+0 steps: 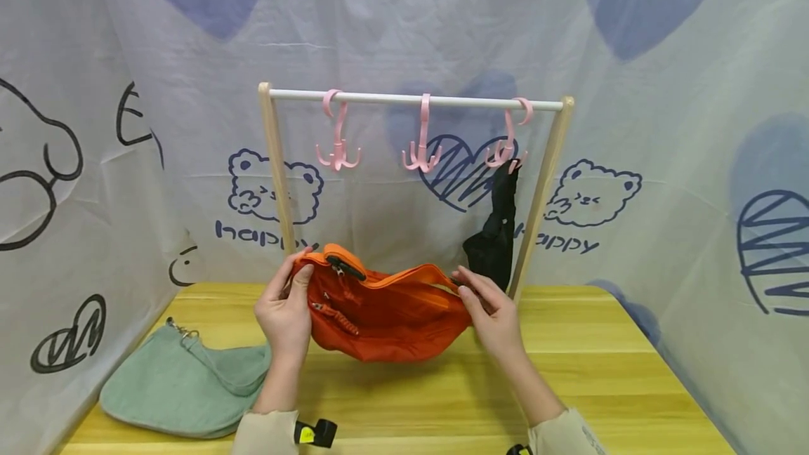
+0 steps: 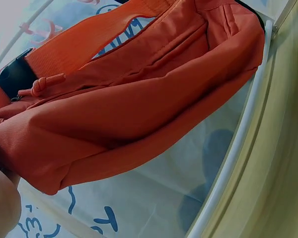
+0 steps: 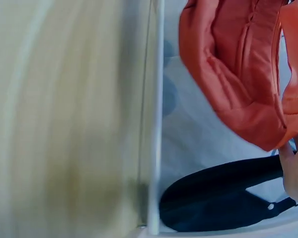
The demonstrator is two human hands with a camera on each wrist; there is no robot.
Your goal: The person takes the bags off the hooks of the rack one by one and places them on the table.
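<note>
Cloth (image 1: 404, 27) with blue drawings hangs behind the grip, and a table (image 1: 607, 357) lies under it. Beyond the hands stands a rack (image 1: 379, 97); both wrist views show its low white bar (image 3: 159, 74), hidden from the head view. Orange bag (image 1: 392, 321) is held up over the table between both hands. Green bag (image 1: 170, 385), shown by the head view alone, lies beside the left forearm. Black bag (image 1: 496, 244) hangs just behind the right hand. Left hand (image 1: 284, 314) is clamped on one end of the orange bag, thumb in front; right hand (image 1: 499, 318) pinches the other end. Above the grip hang three pink hooks (image 1: 338, 149). Near the left fingers sits a buckle (image 1: 346, 267); the left wrist view adds a knotted cord (image 2: 39, 85) beside it.
</note>
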